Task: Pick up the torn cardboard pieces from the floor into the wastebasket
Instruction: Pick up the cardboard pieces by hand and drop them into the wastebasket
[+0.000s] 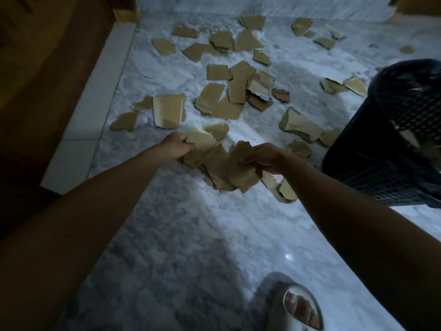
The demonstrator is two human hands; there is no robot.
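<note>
Several torn brown cardboard pieces [235,89] lie scattered over the grey marble floor [191,223]. My left hand [175,145] is closed on a bunch of cardboard pieces [202,151] just above the floor. My right hand [263,156] grips another crumpled bunch of cardboard [241,168] right beside it; the two bunches touch. A dark mesh wastebasket [391,149] with a black liner stands at the right, an arm's width from my right hand, with a few pieces visible inside.
A dark wooden wall or door [43,68] with a white skirting strip [95,96] runs along the left. My foot in a pale slipper [298,306] stands at the bottom. More cardboard [303,26] lies near the far wall.
</note>
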